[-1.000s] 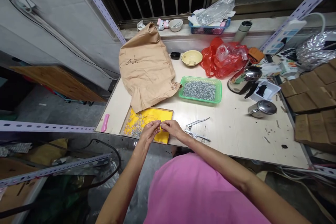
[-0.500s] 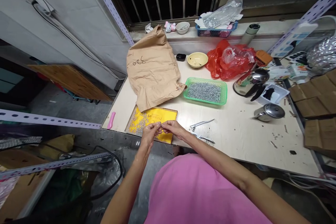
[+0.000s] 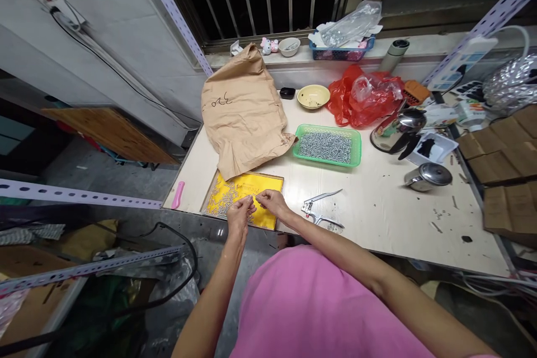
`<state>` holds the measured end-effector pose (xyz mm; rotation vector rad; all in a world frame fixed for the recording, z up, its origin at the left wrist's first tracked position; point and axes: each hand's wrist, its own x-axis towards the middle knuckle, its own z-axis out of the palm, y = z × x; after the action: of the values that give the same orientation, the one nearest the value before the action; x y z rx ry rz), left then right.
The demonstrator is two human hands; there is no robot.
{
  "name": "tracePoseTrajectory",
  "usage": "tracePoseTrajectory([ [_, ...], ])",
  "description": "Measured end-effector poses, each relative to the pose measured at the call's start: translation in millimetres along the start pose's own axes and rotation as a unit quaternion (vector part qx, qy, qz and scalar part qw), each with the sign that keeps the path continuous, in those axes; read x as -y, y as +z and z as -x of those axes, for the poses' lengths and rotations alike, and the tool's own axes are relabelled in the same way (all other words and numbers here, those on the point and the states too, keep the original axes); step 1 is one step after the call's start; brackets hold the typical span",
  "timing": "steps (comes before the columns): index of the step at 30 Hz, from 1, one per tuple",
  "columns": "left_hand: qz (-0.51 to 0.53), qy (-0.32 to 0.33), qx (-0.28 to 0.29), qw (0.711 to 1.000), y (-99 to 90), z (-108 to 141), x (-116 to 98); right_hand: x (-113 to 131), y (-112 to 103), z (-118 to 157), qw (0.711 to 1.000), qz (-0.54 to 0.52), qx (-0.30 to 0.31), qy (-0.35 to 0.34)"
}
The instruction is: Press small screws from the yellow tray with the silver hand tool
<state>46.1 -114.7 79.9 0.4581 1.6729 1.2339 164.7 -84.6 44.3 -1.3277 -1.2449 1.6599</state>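
My left hand (image 3: 240,213) is closed, its thumb and fingers pinched together over the yellow sheet (image 3: 263,183) at the table's front edge. Just beside it, my right hand (image 3: 272,202) also pinches, fingertips close to those of the left. Whatever lies between the fingers is too small to make out. Small silvery metal pieces (image 3: 220,197) are scattered on the left part of the yellow sheet, which lies in a shallow tray. To the right of my hands lies a pair of hand pliers (image 3: 321,217) with its handles spread. Beyond, a green basket (image 3: 356,158) holds many similar metal pieces.
A large brown paper bag (image 3: 245,114) lies behind the tray. A pink-handled tool (image 3: 178,194) is at the left edge. Farther back are a yellow bowl (image 3: 313,97) and red plastic bags (image 3: 346,95); to the right stand a kettle (image 3: 398,130) and a metal mug (image 3: 428,177).
My hands have drawn slightly apart at the fingertips, both still pinched above the yellow sheet. The view has shifted a little; the objects on the table stay in place.
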Motion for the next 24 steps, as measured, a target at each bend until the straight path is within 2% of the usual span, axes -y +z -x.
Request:
tracePoseTrajectory([
  [2,0.012,-0.009,-0.006,1.000,-2.3,-0.9,2.9,3.4,-5.0,-3.0,0.987,0.144,0.002,-0.072],
  [4,-0.004,-0.020,0.006,1.000,-4.4,-0.6,7.1,8.3,-17.4,-0.8,0.952,0.271,0.004,-0.143],
  [6,-0.037,-0.033,0.039,0.998,-2.1,1.9,13.8,10.4,-39.0,8.1,0.920,0.348,-0.011,-0.180],
  [8,-0.080,-0.046,0.086,0.992,7.7,6.6,24.0,6.1,-68.8,24.4,0.901,0.390,-0.048,-0.182],
  [10,-0.141,-0.053,0.144,0.978,25.1,12.5,37.6,-5.4,-102.3,47.5,0.887,0.425,-0.091,-0.158],
  [12,-0.210,-0.051,0.193,0.957,47.6,18.2,52.9,-21.7,-133.4,74.1,0.868,0.473,-0.108,-0.108],
  [15,-0.296,-0.053,0.240,0.923,81.5,24.0,74.4,-47.0,-164.4,109.2,0.831,0.551,-0.077,-0.004],
  [17,-0.334,-0.061,0.268,0.902,98.5,25.7,85.2,-60.8,-173.7,123.1,0.810,0.582,-0.053,0.057],
  [19,-0.369,-0.067,0.291,0.880,109.0,26.3,92.8,-71.0,-177.2,128.7,0.801,0.590,-0.046,0.094],
  [24,-0.441,-0.063,0.307,0.841,116.4,24.5,101.9,-83.6,-181.0,126.6,0.802,0.585,-0.061,0.106],
])
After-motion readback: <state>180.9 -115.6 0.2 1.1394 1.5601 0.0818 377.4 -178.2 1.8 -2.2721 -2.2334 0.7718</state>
